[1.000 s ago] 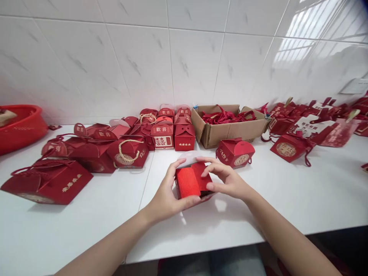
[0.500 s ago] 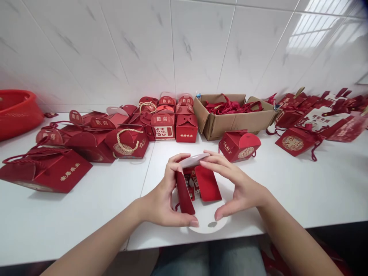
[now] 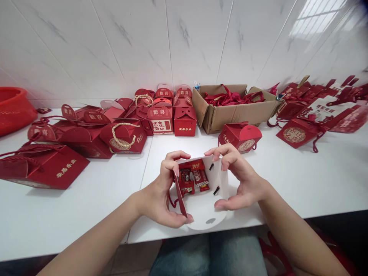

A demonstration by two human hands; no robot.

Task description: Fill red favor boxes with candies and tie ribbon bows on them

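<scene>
Between my hands, near the table's front edge, an open gift box (image 3: 205,212) shows its white inside. Several red wrapped sweets (image 3: 198,178) lie in it. My left hand (image 3: 166,191) is closed around the box's left side, thumb at the front and fingers at the back, beside a dark red flap (image 3: 180,195) that stands up. My right hand (image 3: 240,180) grips the right side, its thumb low and its bent fingers on the back corner. Two dark knot ends show on the right inner wall. A red cord loops out at the left.
Red gift boxes (image 3: 92,142) crowd the left and centre back. A cardboard box (image 3: 238,115) of red ribbons stands behind my hands. Single red boxes (image 3: 240,136) sit before it, with more bags (image 3: 324,111) at the right. A red basin (image 3: 14,111) is far left.
The right red flap that covered part of the opening has swung outward, and more of the sweets and the white inner wall show. My right fingers have moved to the back right corner.
</scene>
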